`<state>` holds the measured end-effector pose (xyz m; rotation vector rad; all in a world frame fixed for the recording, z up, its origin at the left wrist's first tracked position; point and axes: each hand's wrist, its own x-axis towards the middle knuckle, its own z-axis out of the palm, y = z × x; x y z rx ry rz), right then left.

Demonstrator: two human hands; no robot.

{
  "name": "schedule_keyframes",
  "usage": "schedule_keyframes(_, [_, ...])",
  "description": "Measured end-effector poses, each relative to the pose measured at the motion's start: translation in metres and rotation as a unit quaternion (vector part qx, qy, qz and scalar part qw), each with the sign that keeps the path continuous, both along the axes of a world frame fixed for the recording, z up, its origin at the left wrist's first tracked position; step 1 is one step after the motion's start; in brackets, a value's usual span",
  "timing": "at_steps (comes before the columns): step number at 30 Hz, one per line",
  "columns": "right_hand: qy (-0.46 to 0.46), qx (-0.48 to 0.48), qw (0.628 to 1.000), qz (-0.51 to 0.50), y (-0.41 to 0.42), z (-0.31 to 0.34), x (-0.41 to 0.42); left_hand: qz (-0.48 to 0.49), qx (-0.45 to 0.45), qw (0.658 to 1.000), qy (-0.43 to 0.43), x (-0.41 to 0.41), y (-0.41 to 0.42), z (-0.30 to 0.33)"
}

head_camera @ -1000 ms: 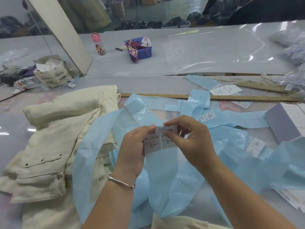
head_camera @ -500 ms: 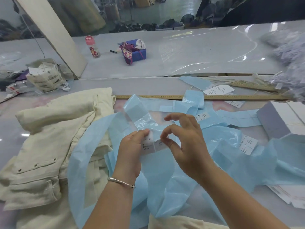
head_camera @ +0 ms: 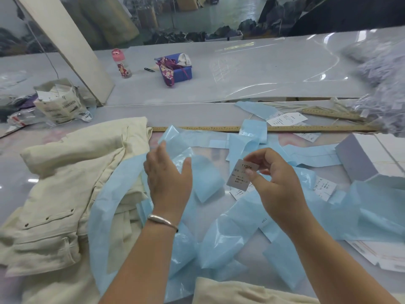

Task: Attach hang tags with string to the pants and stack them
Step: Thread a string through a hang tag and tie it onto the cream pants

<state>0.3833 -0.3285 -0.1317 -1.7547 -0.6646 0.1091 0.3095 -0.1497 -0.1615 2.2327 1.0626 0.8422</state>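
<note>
Cream pants (head_camera: 65, 194) lie in a heap at the left of the table. My right hand (head_camera: 276, 185) pinches a small white printed label (head_camera: 241, 175) between thumb and fingers, holding it up over the table. My left hand (head_camera: 168, 178) hovers with fingers straight above the long light-blue backing strips (head_camera: 206, 181) that curl across the middle. More printed labels (head_camera: 322, 185) sit on the strips to the right. Another piece of cream cloth (head_camera: 241, 290) shows at the bottom edge.
A long wooden ruler (head_camera: 285, 128) lies across the table behind the strips. A grey-white box (head_camera: 368, 159) stands at the right, white hang tags (head_camera: 287, 118) and a paper bag (head_camera: 59, 104) behind. A pink bottle (head_camera: 121, 63) and blue bin (head_camera: 182, 69) stand far back.
Both hands held the labels together a second ago. Now the right hand has pulled one label away to the right, and the left hand has let go and opened over the blue strips.
</note>
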Motion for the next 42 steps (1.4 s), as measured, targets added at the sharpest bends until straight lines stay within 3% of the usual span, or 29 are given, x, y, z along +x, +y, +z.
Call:
schedule_keyframes(1, [0.023, -0.007, 1.000, 0.000, -0.004, 0.000, 0.000, -0.041, 0.021, 0.999, -0.015, -0.005, -0.013, 0.005])
schedule_keyframes(6, [0.068, 0.007, 0.998, 0.003, -0.031, 0.004, -0.011, -0.228, -0.099, 0.969, -0.010, -0.022, -0.083, 0.027])
schedule_keyframes(11, [0.038, -0.001, 0.999, 0.015, -0.083, -0.003, -0.020, -0.230, -0.091, 0.969, -0.019, -0.024, -0.128, 0.026])
schedule_keyframes(15, [0.015, -0.038, 0.998, -0.056, -0.153, -0.027, -0.010, -0.200, -0.186, 0.959, -0.072, -0.016, -0.173, 0.019])
schedule_keyframes(18, [0.029, -0.123, 0.985, -0.121, -0.221, -0.048, 0.009, -0.190, -0.251, 0.945, -0.089, -0.008, -0.221, 0.013])
schedule_keyframes(23, [0.045, -0.351, 0.919, -0.174, -0.312, -0.074, 0.040, -0.237, -0.361, 0.898, -0.084, 0.017, -0.300, -0.005])
schedule_keyframes(25, [0.053, -0.379, 0.909, -0.166, -0.332, -0.081, 0.051, -0.271, -0.279, 0.921, -0.007, 0.030, -0.326, -0.018])
schedule_keyframes(27, [0.062, -0.378, 0.911, -0.156, -0.345, -0.082, 0.061, -0.296, -0.118, 0.942, 0.107, 0.042, -0.345, -0.034])
schedule_keyframes(29, [0.068, -0.372, 0.915, -0.141, -0.356, -0.083, 0.069, -0.279, 0.037, 0.940, 0.192, 0.054, -0.358, -0.047])
schedule_keyframes(31, [0.071, -0.371, 0.918, -0.119, -0.362, -0.083, 0.074, -0.243, 0.082, 0.943, 0.210, 0.063, -0.362, -0.056])
schedule_keyframes(38, [0.087, -0.322, 0.941, -0.065, -0.360, -0.087, 0.090, -0.055, -0.127, 0.990, -0.010, 0.084, -0.322, -0.036])
schedule_keyframes(40, [0.086, -0.309, 0.946, -0.053, -0.353, -0.089, 0.095, 0.030, -0.220, 0.967, -0.122, 0.089, -0.290, -0.022])
schedule_keyframes(42, [0.079, -0.292, 0.951, -0.064, -0.344, -0.092, 0.100, 0.085, -0.283, 0.920, -0.258, 0.088, -0.259, -0.010])
